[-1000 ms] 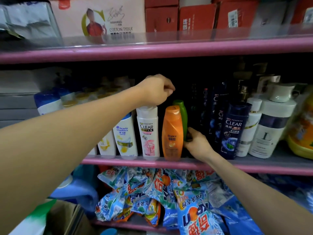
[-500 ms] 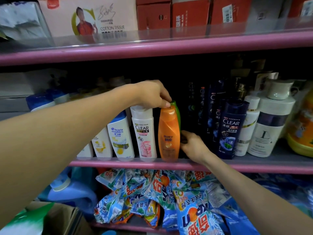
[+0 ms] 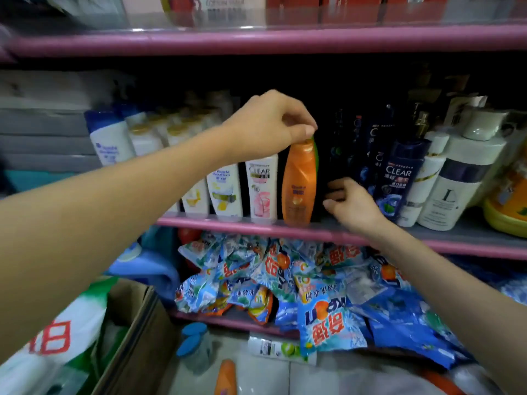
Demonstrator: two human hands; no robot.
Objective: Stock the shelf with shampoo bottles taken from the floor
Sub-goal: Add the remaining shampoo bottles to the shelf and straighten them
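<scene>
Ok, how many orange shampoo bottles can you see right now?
2. One orange bottle stands on the pink shelf beside the white CLEAR bottle, left hand at its cap. A second orange bottle lies on the floor below. Others may be hidden.

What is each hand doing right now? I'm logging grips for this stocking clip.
Left hand: fingertips pinch the cap of the orange bottle.
Right hand: fingers loosely curled beside the orange bottle, holding nothing visible.
</scene>
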